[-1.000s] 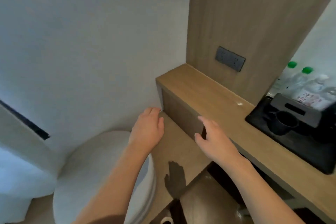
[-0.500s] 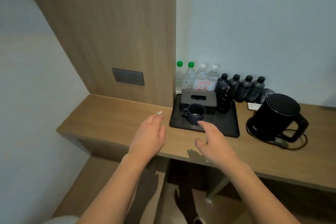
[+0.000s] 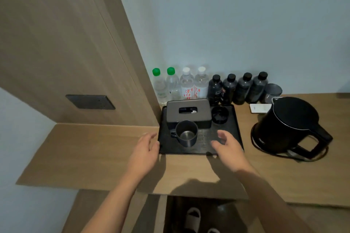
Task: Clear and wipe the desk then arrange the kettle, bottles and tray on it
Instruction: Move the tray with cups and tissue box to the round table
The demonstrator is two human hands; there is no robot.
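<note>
On bench, tray, kettle & bottles sat uncleared; wiping not begun. Left hand & right hand flanked tray, fingers spread, gripping nothing.

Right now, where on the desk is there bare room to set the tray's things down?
Free: the wooden desk top left of the black rectangular tray, up to the wood wall panel, and the front strip between tray and black electric kettle. Crowded: the back wall's row of clear and dark plastic bottles, and the white card beside the kettle.
</note>
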